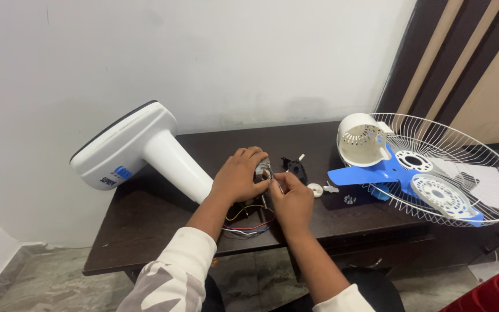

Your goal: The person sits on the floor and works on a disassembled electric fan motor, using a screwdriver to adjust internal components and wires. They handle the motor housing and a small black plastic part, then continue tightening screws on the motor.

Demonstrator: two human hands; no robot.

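Dark wooden table [145,231] against the wall. Left of the grip lies the white fan stand [140,151]; under it, coloured wires [249,222]; just right, a black part [295,169], white knobs [315,189]; farther right, wire guard [469,167], blue blades [371,173].

Small blue label [123,172] on white fan base [128,144].

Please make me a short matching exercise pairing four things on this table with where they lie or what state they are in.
Things:
1. fan stand
2. blue blade
3. wire guard
4. motor

Places or states:
A. between both hands
B. far right, partly over the table's edge
C. lying on its side at left
D. resting on the guard

Pairs: 1-C, 2-D, 3-B, 4-A
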